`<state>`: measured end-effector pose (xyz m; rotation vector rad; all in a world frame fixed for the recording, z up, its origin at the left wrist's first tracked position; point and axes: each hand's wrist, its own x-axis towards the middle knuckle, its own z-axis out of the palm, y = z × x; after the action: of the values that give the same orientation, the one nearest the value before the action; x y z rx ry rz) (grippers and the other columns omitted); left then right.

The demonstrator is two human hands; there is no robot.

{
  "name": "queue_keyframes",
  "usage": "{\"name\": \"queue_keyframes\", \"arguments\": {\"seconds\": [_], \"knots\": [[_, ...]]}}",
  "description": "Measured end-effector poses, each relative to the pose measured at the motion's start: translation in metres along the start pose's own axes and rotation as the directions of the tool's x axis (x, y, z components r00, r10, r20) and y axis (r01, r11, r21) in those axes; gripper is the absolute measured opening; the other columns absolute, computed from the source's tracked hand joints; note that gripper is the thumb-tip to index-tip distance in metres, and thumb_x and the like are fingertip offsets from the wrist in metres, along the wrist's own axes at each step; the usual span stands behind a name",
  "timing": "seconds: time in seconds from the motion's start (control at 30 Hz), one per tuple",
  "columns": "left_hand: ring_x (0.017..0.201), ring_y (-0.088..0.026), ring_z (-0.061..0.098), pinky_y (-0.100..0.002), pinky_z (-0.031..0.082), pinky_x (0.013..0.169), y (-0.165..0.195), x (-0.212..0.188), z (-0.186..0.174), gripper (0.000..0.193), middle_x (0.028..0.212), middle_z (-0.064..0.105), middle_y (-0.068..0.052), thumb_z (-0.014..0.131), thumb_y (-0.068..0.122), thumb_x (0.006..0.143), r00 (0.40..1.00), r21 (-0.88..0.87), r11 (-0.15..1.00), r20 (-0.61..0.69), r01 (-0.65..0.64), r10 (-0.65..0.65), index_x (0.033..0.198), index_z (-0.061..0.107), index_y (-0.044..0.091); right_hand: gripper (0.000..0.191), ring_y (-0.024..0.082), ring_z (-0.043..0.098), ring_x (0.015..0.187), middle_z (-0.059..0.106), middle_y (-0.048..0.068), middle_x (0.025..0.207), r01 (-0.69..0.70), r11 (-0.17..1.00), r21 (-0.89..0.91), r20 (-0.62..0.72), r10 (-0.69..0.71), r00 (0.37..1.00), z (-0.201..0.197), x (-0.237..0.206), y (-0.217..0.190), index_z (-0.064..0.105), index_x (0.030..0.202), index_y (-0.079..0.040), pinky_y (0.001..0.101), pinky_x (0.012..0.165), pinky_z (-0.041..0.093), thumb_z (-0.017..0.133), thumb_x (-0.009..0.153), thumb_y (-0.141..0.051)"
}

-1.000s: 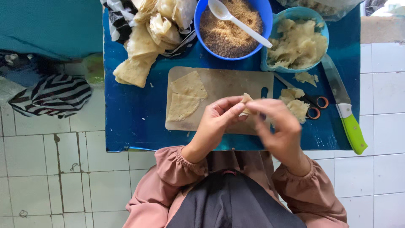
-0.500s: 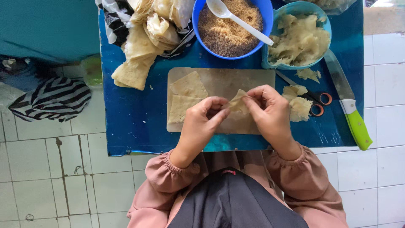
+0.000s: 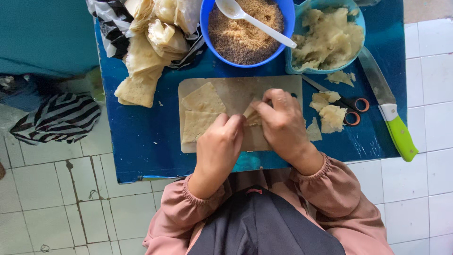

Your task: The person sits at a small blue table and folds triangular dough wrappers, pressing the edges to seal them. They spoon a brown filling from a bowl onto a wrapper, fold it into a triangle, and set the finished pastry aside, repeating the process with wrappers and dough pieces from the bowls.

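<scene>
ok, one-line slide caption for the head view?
Both hands, left hand and right hand, fold a thin wrapper over a cutting board.

wrapper piece point(image 3: 252, 115) mostly hidden by fingers, blue bowl point(image 3: 207, 33) cut off at top edge

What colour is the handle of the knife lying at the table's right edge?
Bright green, on the knife handle, seen clearly in the head view.
</scene>
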<state>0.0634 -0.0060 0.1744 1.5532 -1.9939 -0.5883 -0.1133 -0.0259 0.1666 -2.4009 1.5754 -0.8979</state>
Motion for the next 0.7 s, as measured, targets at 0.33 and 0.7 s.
{"name": "queue_keyframes", "arguments": {"seconds": [0.33,0.7], "knots": [[0.093,-0.031,0.063,-0.043,0.051,0.077,0.011,-0.001,0.000,0.026,0.106,0.062,-0.011,0.067,0.006,0.088,0.968,0.232,0.969,-0.214,-0.079,0.130,0.114,0.069,0.005,0.032,0.030,0.060,0.104,0.063,0.010,0.113,0.043,0.997,-0.067,0.052,-0.039,0.998,-0.005,-0.001,-0.003,0.068,0.122,-0.007,0.0437,0.088,0.044,0.068,0.090,-0.008],[0.095,-0.030,0.066,-0.039,0.055,0.079,0.014,-0.006,0.013,0.038,0.112,0.065,-0.011,0.064,0.000,0.081,0.968,0.092,0.964,0.023,-0.251,0.250,0.119,0.065,0.003,0.032,0.033,0.063,0.109,0.064,0.014,0.118,-0.058,0.993,0.099,-0.014,0.060,0.998,-0.025,-0.024,0.000,0.065,0.121,-0.005,0.0432,0.094,0.048,0.071,0.090,-0.005]]}}
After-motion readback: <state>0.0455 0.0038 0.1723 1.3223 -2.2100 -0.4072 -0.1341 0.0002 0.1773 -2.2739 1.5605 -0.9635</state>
